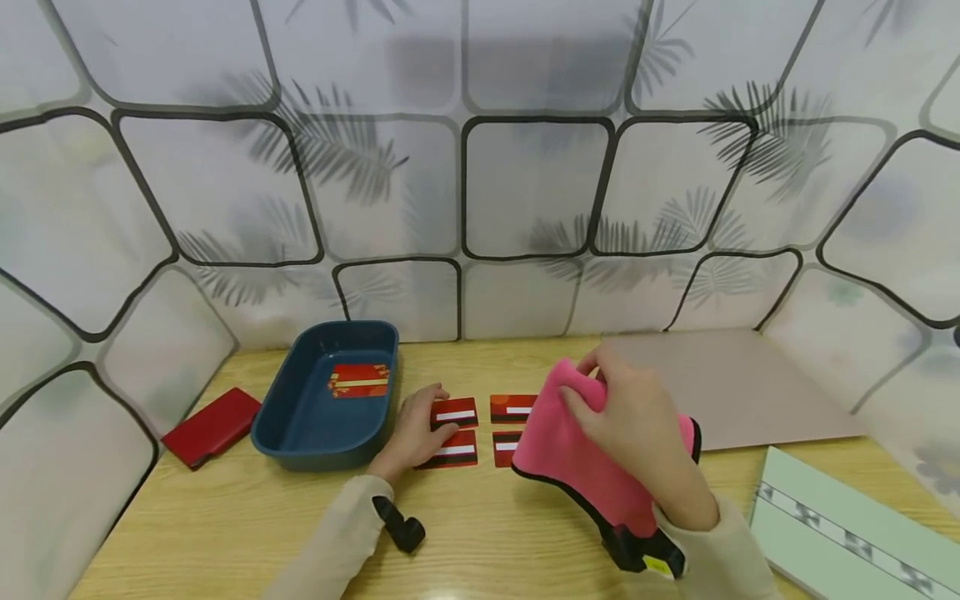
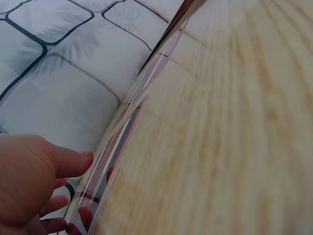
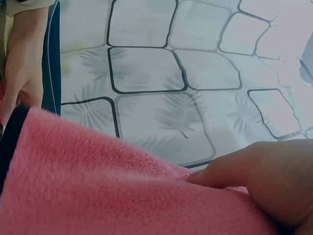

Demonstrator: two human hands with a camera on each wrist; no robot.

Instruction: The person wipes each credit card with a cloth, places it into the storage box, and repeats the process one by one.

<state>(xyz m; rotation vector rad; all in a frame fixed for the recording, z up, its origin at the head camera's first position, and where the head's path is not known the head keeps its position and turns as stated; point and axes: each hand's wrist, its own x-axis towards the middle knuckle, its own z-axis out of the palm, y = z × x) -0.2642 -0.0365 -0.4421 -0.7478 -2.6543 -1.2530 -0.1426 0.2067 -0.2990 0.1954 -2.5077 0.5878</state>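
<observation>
Pinched between thumb and fingers of my right hand (image 1: pixel 637 421) is a pink cloth (image 1: pixel 551 437) with black edging, its body hanging over the table. The right wrist view shows its fuzzy surface (image 3: pixel 98 171) up close, with the thumb (image 3: pixel 225 169) pressed into it. My left hand (image 1: pixel 411 429) rests by the left pair of red cards (image 1: pixel 457 452), fingers spread loosely at their edges. These cards have white and black stripes. A second pair of red cards (image 1: pixel 510 407) lies to the right, partly covered by the cloth.
Left of the cards stands a blue tray (image 1: pixel 300 446) with a red and gold card (image 1: pixel 358 381) inside. A red wallet-like case (image 1: pixel 213 427) lies beside it. At right are a pinkish-grey sheet (image 1: pixel 742 392) and a pale green flat box or notebook (image 1: pixel 855 533). Patterned fabric encloses the table.
</observation>
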